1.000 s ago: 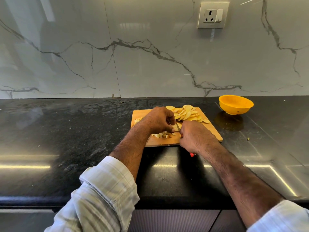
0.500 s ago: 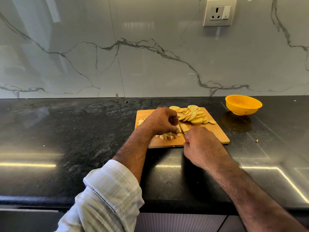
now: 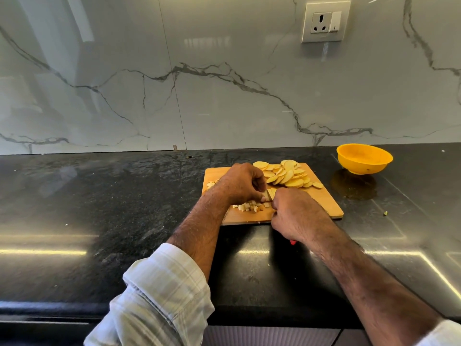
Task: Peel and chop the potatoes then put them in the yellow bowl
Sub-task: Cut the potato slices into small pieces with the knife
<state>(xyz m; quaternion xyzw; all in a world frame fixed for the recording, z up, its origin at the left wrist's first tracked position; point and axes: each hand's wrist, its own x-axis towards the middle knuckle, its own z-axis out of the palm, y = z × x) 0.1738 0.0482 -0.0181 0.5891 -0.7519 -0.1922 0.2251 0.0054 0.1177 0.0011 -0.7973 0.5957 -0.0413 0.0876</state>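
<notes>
— Wooden cutting board (image 3: 321, 203) on the black counter (image 3: 99, 221), w/ both hands over its middle. What's the left hand (image 3: 240, 182) doing?

— Fingers curled down, tips pressed onto a few potato slices (image 3: 272, 192) it's holding flat on the board. Right hand (image 3: 296, 213) is just beside it, fingers wrapped round a knife; only the red handle end (image 3: 293, 242) pokes out below the wrist, and a bit of blade (image 3: 269, 194) shows between the two hands, on the slices.

— Rest of the potato?

— Big fanned pile of round slices (image 3: 287, 174) at the board's far side, behind the hands. Small diced cubes (image 3: 249, 206) at the near edge, under the left hand. A few more bits (image 3: 211, 184) at the board's left edge, past the wrist.

— Yellow bowl (image 3: 364, 158)?

— On the counter to the right of the board, apart from it, near the marble backsplash (image 3: 224, 96). Can't make out any potato in it from this angle.

— Anything else?

— Wall socket (image 3: 325, 22) up top, a tiny scrap (image 3: 385, 213) on the counter right of the board, plaid sleeve (image 3: 159, 295) rolled up on the left arm.
</notes>
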